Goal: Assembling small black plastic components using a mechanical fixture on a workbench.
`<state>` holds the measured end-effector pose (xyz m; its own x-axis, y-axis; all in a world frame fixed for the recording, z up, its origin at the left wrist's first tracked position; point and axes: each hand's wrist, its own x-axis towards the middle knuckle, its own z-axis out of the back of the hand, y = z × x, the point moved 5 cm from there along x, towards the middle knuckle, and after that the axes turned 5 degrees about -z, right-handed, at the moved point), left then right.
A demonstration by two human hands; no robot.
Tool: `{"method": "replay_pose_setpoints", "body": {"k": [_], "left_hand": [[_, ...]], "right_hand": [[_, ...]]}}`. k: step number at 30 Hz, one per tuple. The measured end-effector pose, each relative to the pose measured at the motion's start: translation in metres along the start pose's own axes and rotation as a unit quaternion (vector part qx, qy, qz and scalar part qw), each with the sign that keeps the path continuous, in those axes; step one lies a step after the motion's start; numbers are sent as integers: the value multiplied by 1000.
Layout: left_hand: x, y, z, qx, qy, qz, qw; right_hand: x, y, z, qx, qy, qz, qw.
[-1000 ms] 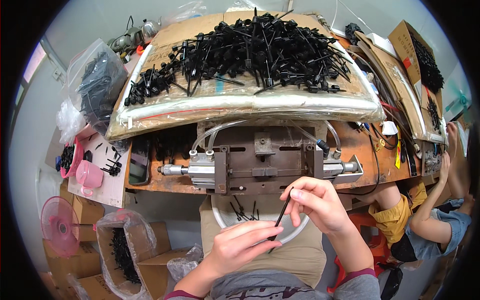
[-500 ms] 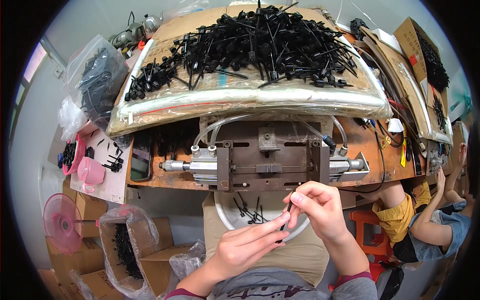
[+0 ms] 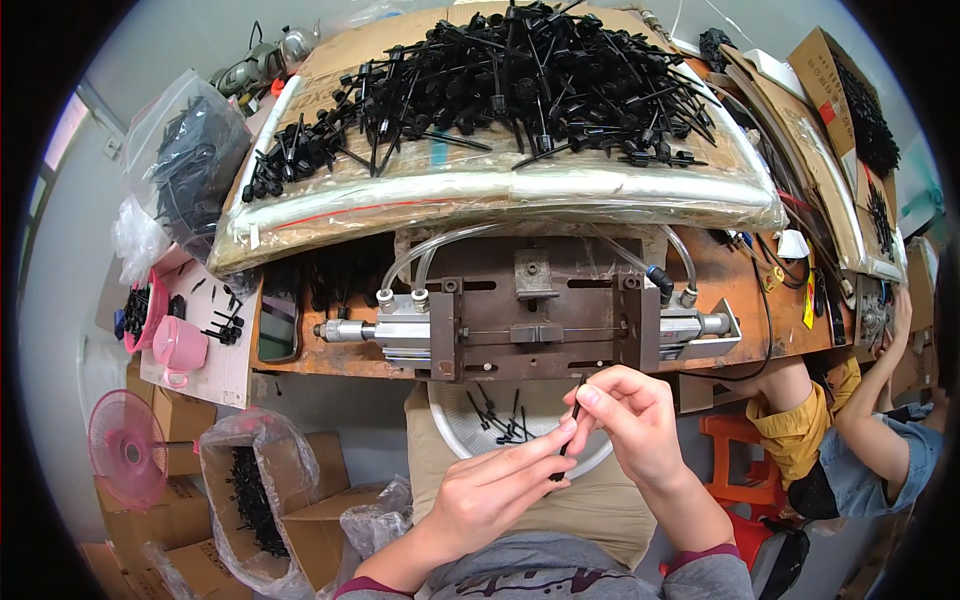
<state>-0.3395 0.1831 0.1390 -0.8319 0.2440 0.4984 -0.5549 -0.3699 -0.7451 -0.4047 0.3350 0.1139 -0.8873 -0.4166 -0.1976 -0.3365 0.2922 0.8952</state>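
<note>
In front of my lap I hold a thin black plastic rod [image 3: 576, 410], tilted, its upper end leaning slightly right. My right hand [image 3: 638, 418] pinches its upper part between thumb and fingertips. Lower down, my left hand [image 3: 500, 482] is closed on it with straight fingers pressed together; part of the rod is hidden behind them. Below and behind my hands, a white round basket [image 3: 452, 432] on my lap holds several black rod pieces [image 3: 514, 425]. Just beyond my hands stands a brown metal fixture [image 3: 500, 368], with a small block [image 3: 537, 334] at its middle.
A silver pneumatic cylinder [image 3: 405, 335] with clear hoses flanks the fixture. Behind it, a plastic-wrapped cardboard tray [image 3: 330, 205] bears a heap of black parts [image 3: 500, 90]. A pink mug [image 3: 181, 343] and pink fan [image 3: 127, 445] are at left. Another person's arm [image 3: 880, 385] is at right.
My hands keep nearly the same place, and the rod stays between them. At the right, the other person's arms have shifted toward their own machine. The whole view has moved slightly.
</note>
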Motion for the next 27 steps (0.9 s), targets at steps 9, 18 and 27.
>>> {"method": "replay_pose_setpoints", "body": {"k": [9, 18, 27], "left_hand": [[23, 20, 4, 240, -3, -46, 970], [35, 36, -10, 304, 11, -41, 952], [37, 37, -10, 303, 4, -34, 952]], "right_hand": [[-15, 42, -3, -397, -141, 241, 874], [38, 120, -8, -541, -196, 410, 707], [151, 149, -29, -790, -54, 416, 446]]}}
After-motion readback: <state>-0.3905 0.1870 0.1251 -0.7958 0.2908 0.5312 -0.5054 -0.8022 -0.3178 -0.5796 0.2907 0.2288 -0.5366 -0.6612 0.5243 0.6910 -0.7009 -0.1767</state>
